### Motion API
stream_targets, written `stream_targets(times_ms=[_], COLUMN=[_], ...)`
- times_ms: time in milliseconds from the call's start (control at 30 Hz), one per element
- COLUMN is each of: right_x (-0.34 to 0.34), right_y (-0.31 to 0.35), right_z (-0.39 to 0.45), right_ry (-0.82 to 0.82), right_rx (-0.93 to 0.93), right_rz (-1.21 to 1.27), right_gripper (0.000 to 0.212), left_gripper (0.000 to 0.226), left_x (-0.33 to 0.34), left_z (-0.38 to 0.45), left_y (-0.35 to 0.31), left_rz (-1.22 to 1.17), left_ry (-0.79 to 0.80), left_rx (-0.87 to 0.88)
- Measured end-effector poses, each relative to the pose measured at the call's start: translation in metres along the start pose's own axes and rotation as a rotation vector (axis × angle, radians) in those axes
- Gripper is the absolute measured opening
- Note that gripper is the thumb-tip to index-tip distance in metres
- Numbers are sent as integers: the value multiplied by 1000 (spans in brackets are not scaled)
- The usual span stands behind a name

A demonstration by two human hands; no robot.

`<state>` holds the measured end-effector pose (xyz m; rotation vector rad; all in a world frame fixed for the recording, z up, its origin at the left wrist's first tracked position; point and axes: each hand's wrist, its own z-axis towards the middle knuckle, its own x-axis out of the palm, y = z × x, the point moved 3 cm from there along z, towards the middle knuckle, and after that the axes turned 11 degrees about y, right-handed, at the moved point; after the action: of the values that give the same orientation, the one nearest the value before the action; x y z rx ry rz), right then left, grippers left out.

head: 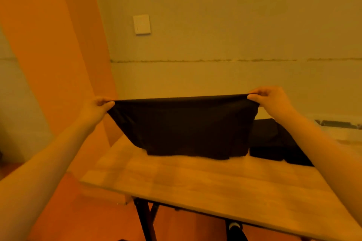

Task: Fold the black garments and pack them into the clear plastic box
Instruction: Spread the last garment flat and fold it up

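Note:
A black garment [182,127] hangs stretched in the air above the wooden table [205,184], its lower edge just over the tabletop. My left hand [96,108] pinches its upper left corner. My right hand [271,100] pinches its upper right corner. More black garments [274,141] lie in a pile on the table at the right, partly behind my right forearm. The clear plastic box [344,132] shows at the far right edge, with a dark clip along its rim.
The table stands close to a pale wall with a white switch plate [142,24]. An orange panel [58,55] rises at the left. Dark table legs [145,219] show below the near edge, above an orange floor.

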<state>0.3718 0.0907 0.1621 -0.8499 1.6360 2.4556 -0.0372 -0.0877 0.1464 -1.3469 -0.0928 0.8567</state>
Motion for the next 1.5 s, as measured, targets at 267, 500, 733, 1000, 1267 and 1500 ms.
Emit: stream_targets(times_ms=[267, 500, 733, 1000, 1267, 1500], right_x=[-31, -29, -40, -5, 79, 161], right_y=[61, 58, 50, 0, -144, -174], right_z=[1, -7, -16, 48, 154, 131], right_ry=[-96, -58, 6, 158, 366, 330], right_rx=[-145, -109, -131, 72, 367, 150], right_rz=[102, 84, 193, 111, -372, -555], right_gripper=[10, 10, 19, 15, 24, 47], left_gripper=[34, 23, 17, 15, 17, 49], left_x=[-31, -29, -43, 7, 107, 189], left_z=[10, -2, -12, 57, 152, 106], left_y=[-75, -76, -65, -15, 125, 148], left_rz=[-108, -2, 1, 159, 425, 697], left_ry=[-185, -263, -384, -224, 100, 339], left_rx=[142, 230, 302, 194, -123, 130])
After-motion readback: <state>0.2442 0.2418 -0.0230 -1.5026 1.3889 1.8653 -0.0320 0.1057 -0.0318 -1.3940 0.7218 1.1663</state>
